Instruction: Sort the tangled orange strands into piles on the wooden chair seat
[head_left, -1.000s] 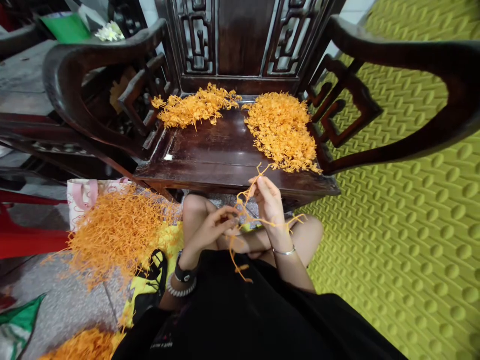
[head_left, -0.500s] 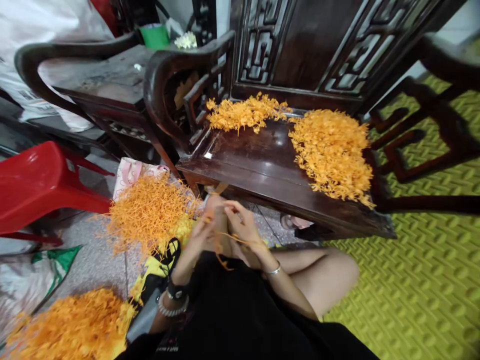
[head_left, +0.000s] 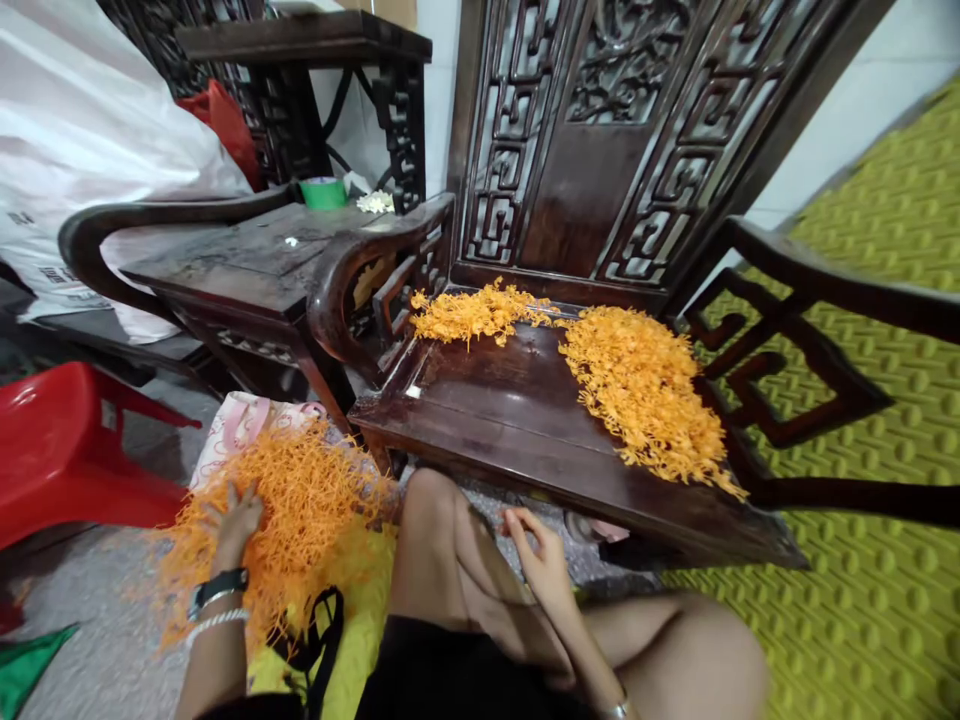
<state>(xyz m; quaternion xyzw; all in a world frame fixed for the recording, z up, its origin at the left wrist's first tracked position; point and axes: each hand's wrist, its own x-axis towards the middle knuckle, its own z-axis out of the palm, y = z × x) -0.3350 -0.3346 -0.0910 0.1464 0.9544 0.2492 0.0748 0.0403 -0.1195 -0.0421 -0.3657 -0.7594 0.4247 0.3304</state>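
Note:
My left hand (head_left: 235, 522) reaches into a loose heap of thin orange strips (head_left: 307, 490) on the floor at the left. Its fingers are spread on top of the strips, and I see nothing gripped in them. My right hand (head_left: 541, 558) hovers over my crossed legs, in front of the dark wooden chair (head_left: 495, 405). Its fingers are curled with the tips close together; whatever they may hold is too small to make out. On the chair seat lie a small pile of knotted orange pieces (head_left: 476, 312) and a larger pile of knotted orange pieces (head_left: 637, 385).
A red plastic stool (head_left: 82, 440) stands at the left, near a pink-and-white bag (head_left: 232, 430). Behind are a wooden side table (head_left: 232, 260) with a green tape roll (head_left: 324, 193) and a big white sack (head_left: 97, 150). Yellow textured matting (head_left: 847, 610) covers the right side.
My hands were together over my lap with orange strips between them. The left has moved away to the floor heap; the right stays near my knees. The view has tilted up.

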